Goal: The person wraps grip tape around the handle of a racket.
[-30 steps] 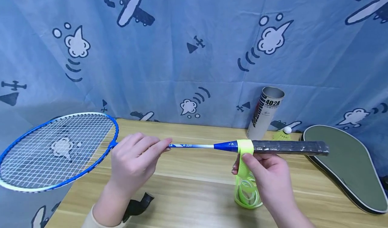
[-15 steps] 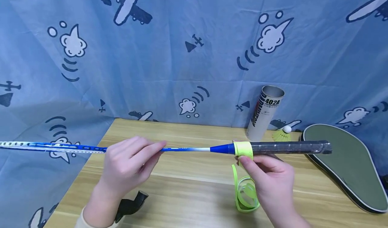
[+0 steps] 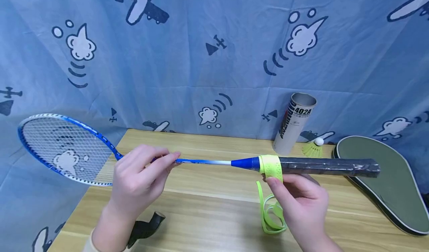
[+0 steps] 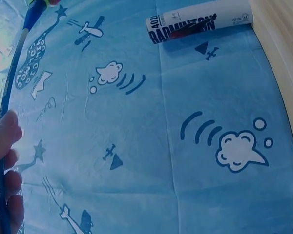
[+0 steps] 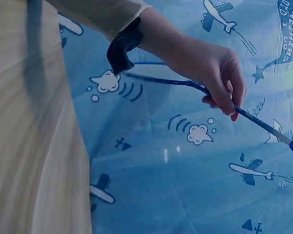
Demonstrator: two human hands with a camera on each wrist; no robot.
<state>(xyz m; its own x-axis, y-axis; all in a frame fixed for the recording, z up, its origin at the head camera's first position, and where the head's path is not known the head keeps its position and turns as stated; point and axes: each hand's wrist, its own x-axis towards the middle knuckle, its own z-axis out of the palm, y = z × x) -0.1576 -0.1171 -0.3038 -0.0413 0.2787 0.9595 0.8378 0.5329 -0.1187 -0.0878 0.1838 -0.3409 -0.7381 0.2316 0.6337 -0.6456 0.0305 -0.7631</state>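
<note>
A blue and white badminton racket is held level in front of me, its strung head to the left. My left hand pinches the shaft near the head; in the left wrist view its fingertips curl round the shaft. Yellow-green grip tape circles the top of the dark handle, beside the blue cone. My right hand pinches the tape just under the handle. The rest of the tape hangs below in a loose coil. The right wrist view shows the left hand on the shaft.
A shuttlecock tube stands at the back of the wooden table, with a yellow shuttlecock beside it. A green paddle-shaped case lies at the right. A black object shows by my left wrist. A patterned blue curtain hangs behind.
The racket has rolled about its shaft: its head went from tilted to edge-on and now tilts the other way. The tape lies further round the handle, and its hanging strip is shorter.
</note>
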